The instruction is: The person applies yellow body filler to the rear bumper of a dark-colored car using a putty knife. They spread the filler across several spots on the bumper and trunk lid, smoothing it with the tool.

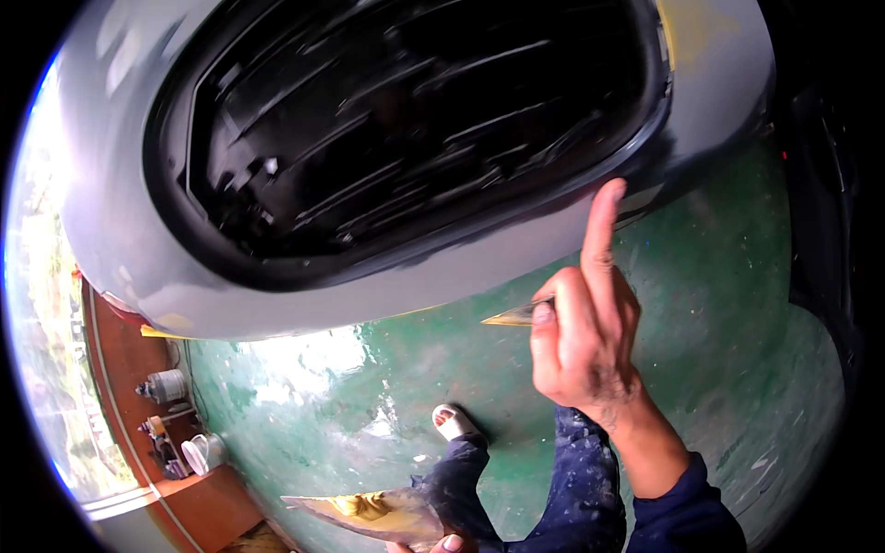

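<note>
My right hand (595,332) is raised near the lower right edge of a grey car body panel (415,276). Its index finger stretches up toward the panel's dark rim, while the thumb and other fingers pinch a thin, pointed putty spreader (512,316). Low in the picture, the fingertips of my left hand (449,544) grip a flat putty board (419,523); the rest of that hand is cut off. Yellow putty (361,504) lies heaped on the board. A yellow filler patch (696,37) marks the panel at the upper right.
The panel surrounds a large black-rimmed opening (396,129) with glossy dark streaks. Below spreads a green, stained floor (396,387), with my sandalled foot (454,421) on it. At the left, a white bucket (203,452) and a grey container (166,386) stand by an orange-brown ledge (207,511).
</note>
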### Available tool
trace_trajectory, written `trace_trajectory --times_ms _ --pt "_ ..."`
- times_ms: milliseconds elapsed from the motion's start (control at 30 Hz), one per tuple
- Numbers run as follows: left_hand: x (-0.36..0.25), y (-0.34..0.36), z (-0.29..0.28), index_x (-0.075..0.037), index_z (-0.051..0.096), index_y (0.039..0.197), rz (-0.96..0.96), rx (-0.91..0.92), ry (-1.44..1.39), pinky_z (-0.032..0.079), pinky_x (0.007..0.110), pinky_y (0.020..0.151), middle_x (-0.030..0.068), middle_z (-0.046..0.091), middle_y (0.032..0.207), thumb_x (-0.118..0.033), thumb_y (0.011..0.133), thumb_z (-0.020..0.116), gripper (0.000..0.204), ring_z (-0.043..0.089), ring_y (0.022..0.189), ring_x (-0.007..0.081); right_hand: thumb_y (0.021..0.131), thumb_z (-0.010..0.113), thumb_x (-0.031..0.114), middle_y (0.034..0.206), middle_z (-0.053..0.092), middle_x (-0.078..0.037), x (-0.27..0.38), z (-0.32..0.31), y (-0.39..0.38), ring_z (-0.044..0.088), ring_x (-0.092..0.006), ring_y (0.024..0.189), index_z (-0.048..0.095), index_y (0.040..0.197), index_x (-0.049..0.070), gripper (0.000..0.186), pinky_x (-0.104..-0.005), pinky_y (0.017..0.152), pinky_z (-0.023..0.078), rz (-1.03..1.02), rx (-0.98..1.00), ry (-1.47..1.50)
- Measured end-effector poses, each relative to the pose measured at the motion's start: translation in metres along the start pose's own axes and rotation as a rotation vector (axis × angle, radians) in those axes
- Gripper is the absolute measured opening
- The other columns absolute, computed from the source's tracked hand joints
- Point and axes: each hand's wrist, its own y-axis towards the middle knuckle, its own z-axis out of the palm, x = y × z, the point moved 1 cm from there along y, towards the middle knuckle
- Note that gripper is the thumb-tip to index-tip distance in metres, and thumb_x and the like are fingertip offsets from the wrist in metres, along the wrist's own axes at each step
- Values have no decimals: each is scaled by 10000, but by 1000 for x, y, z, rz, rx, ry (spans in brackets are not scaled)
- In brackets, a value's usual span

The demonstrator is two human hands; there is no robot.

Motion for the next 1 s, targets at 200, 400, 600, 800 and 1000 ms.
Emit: trace_trajectory --times_ms 200,400,600,800,1000 --pt "20 2 -55 -126 454 703 -31 -65 -21 397 328 461 45 480 582 -310 1005 580 375 467 489 178 786 523 40 1486 210 -482 47 40 -16 551 -325 638 504 740 -8 70 -395 668 505 52 100 9" --pt "26 12 -74 -118 474 722 -8 -25 -18 420 323 460 45 491 579 -273 993 609 341 485 484 176 753 539 38 1453 294 -478 72 66 -15 491 -250 556 490 724 -10 74 -369 590 475 -21 48 27" --pt "46 49 -89 -91 520 799 92 -18 -98 422 293 467 28 524 621 -199 970 644 237 500 503 142 686 612 13 1497 463 -227 88 88 -47 467 -173 617 593 662 -10 38 -322 542 418 -297 173 224" --pt "42 135 -89 -72 552 898 339 63 -114 429 264 493 9 558 697 -131 951 660 133 520 550 109 694 583 60 1359 443 -463 34 82 -72 607 -248 659 592 713 -32 94 -353 550 483 -298 -53 187" --pt "75 227 -93 -53 585 997 620 160 -171 436 235 519 -9 593 772 -62 933 676 111 540 596 77 773 506 90 1392 348 -512 -11 90 -78 678 -355 778 501 683 -18 141 -335 629 544 -297 -237 -30"
